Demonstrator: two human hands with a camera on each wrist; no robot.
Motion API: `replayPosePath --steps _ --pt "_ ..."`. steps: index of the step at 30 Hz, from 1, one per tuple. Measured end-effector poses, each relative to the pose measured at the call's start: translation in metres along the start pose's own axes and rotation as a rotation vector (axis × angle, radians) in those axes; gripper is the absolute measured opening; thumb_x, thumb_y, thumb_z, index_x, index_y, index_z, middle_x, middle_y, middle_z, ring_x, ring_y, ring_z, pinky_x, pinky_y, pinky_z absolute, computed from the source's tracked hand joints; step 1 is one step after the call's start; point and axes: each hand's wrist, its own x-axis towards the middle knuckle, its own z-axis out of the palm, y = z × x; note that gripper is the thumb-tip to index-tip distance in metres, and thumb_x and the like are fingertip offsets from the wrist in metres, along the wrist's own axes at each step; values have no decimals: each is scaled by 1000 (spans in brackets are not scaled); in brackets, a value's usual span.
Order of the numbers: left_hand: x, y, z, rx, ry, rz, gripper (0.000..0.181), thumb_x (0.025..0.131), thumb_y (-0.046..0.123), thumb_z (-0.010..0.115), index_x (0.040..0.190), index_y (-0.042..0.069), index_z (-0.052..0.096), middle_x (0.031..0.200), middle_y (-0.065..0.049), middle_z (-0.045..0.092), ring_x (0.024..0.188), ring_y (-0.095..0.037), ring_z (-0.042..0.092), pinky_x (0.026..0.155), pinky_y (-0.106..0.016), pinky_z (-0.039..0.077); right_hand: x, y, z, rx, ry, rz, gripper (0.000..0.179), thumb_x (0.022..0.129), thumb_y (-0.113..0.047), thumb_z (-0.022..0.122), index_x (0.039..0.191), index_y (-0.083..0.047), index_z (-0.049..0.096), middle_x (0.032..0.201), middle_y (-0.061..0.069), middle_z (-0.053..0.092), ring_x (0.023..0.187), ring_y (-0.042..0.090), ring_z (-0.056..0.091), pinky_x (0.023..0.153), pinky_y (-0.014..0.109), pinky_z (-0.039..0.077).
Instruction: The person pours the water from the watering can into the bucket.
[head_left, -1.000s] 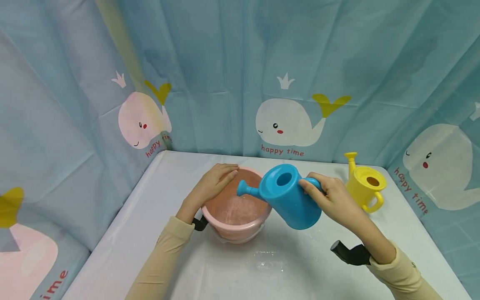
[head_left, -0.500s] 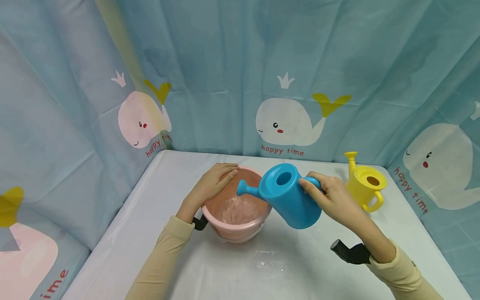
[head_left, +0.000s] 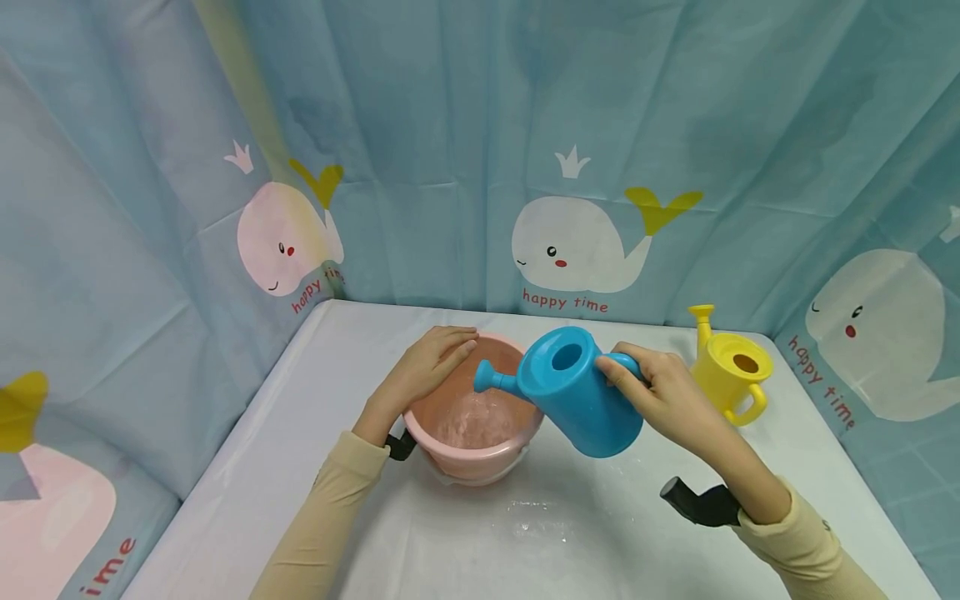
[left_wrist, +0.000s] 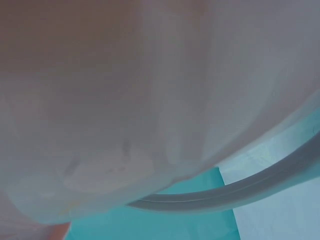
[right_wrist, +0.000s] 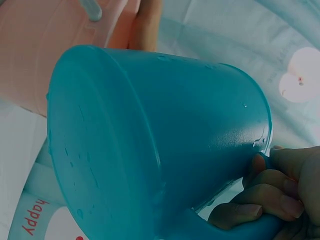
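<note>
A pink bucket (head_left: pixel 468 457) stands on the white table, with rippling water (head_left: pixel 476 421) inside. My left hand (head_left: pixel 431 362) holds its left back rim, thumb on the inner side. The bucket's wall (left_wrist: pixel 125 100) fills most of the left wrist view, hiding that hand there. In my right hand (head_left: pixel 663 392) is the handle of a blue watering can (head_left: pixel 581 400). It tilts left, its spout (head_left: pixel 495 379) over the bucket's opening. The right wrist view shows fingers curled round the handle (right_wrist: pixel 235 230) and drops on the can's wet body.
Toward the back right corner stands a yellow watering can (head_left: pixel 731 367). A small puddle (head_left: pixel 540 521) lies on the table (head_left: pixel 420 550) in front of the bucket. Blue curtains (head_left: pixel 450 167) printed with whales hang behind and at both sides.
The water in the bucket ripples differently from frame to frame. Both hands, the blue watering can and the bucket hold their places.
</note>
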Motion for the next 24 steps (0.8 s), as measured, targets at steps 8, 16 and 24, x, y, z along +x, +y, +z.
replayPosePath --steps 8,16,24 --pt "0 1 0 -1 -5 -14 43 97 44 42 130 20 56 136 4 50 130 -17 39 108 -43 33 1 0 0 1 -2 -9 22 95 -23 53 76 -12 53 56 -5 41 63 11 53 65 34 53" --pt "0 1 0 -15 -9 -29 41 97 42 44 130 21 55 137 4 49 131 -18 38 108 -44 32 1 2 0 -17 1 -17 25 96 -24 52 73 -14 51 56 -6 41 62 12 53 64 30 51" --pt "-1 0 0 -6 -11 -38 44 96 45 42 131 21 54 140 5 46 133 -18 36 109 -44 30 2 1 0 -8 -2 -24 24 96 -23 53 74 -13 51 58 -6 43 63 11 53 64 30 51"
